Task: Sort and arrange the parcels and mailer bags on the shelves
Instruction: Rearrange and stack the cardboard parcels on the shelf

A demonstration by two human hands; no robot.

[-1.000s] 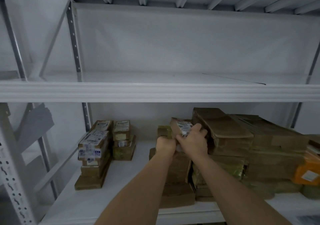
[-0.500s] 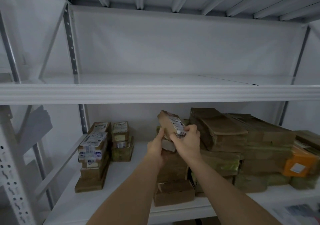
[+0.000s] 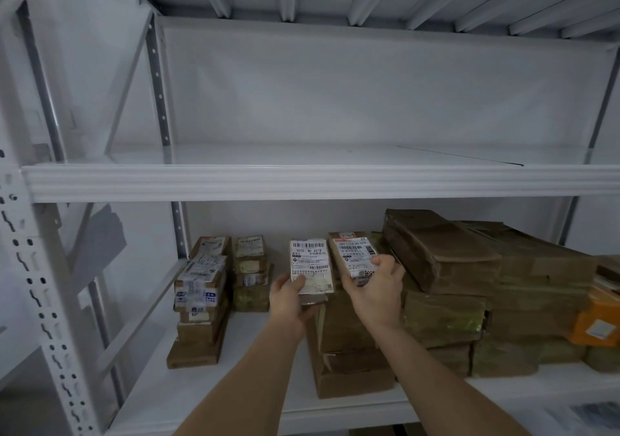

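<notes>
My left hand grips a small parcel by its lower edge, its white shipping label facing me. My right hand holds a second small brown parcel with a white label, just to the right of the first. Both parcels are raised above a middle stack of brown boxes on the lower shelf.
Two stacks of small labelled boxes stand at the left of the lower shelf. A large pile of brown cardboard parcels fills the right, with an orange parcel at the far right. The upper shelf runs across above. A perforated upright stands left.
The two hands, together on one lifted parcel before, have drawn apart and each now holds a parcel with its label turned toward me.
</notes>
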